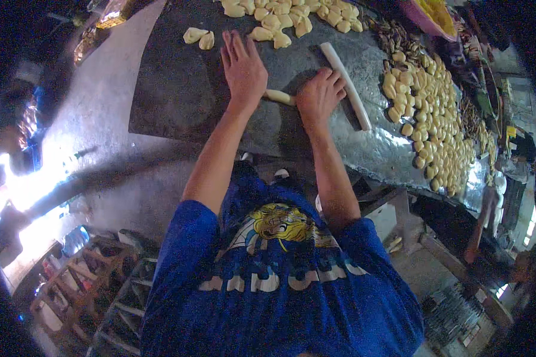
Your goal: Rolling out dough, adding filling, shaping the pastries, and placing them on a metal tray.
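Observation:
A pale, slim roll of dough (280, 97) lies crosswise on the dark work surface between my hands. My left hand (246, 76) is flat, its fingers stretched forward and apart, and its heel covers the roll's left end. Over the right end rests my right hand (318, 98), palm down, with its fingers bent but spread. Just right of those fingers, touching or nearly so, lies a whitish rolling pin (346, 86), slanting toward me. Whatever part of the dough is under the palms is hidden.
Several small dough pieces (271, 24) lie along the far edge, with two (198, 37) beyond my left hand. Many rounded dough pieces (426, 113) cover the right side. A pink container (432, 18) stands far right. Wooden crates (77, 285) are at lower left.

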